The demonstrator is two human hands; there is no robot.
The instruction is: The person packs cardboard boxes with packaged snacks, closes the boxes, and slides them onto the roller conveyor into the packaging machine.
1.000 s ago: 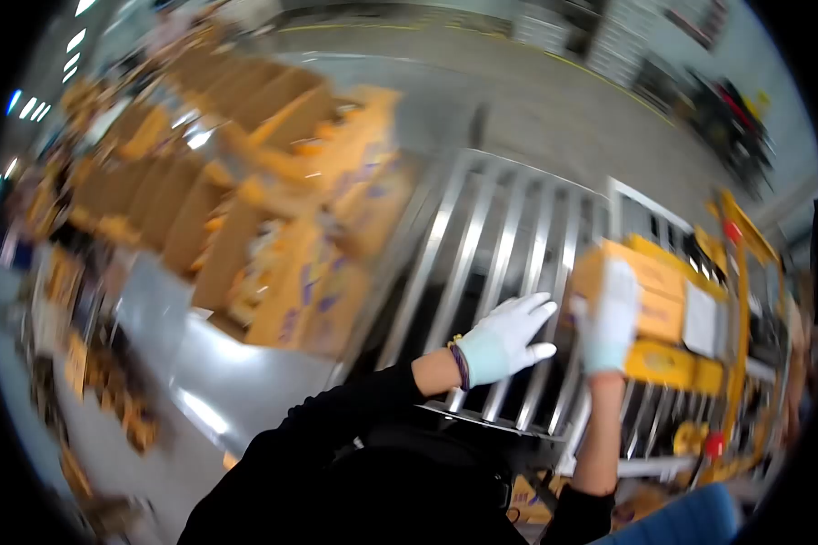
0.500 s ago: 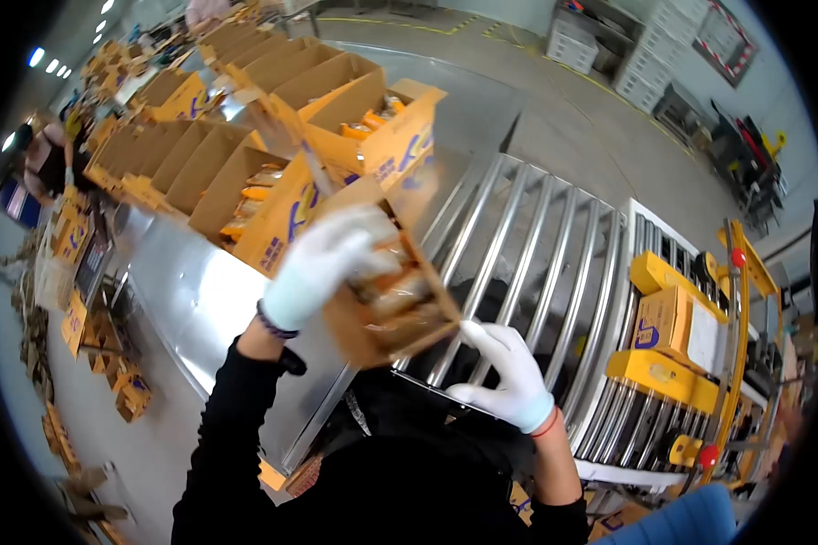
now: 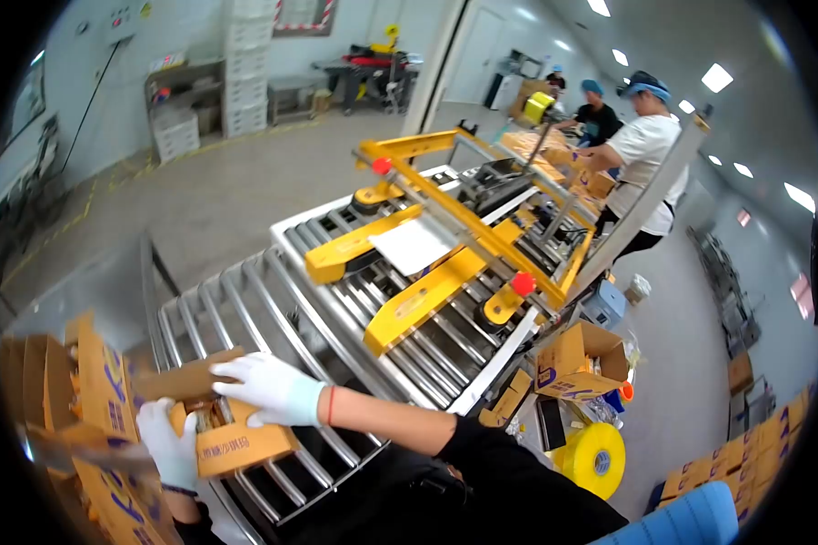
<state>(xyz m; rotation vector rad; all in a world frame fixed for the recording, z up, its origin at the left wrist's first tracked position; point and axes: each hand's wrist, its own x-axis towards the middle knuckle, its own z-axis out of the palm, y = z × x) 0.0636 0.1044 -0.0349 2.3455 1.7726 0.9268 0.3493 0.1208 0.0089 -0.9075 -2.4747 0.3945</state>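
White-gloved left hand (image 3: 166, 445) seemingly clamps an orange rectangular cardboard carton (image 3: 245, 447) at nine o'clock; white-gloved right hand (image 3: 271, 391) lies spread. Slippage could tip it.

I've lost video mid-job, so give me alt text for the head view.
The white-gloved left hand and right hand touch an open cardboard box over a roller conveyor. Other open cartons stand at the picture's left; a yellow-framed machine lies beyond, with people behind it.

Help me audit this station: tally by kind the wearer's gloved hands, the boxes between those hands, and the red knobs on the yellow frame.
Gloved hands: 2
Box: 1
Red knobs: 2
Total: 5
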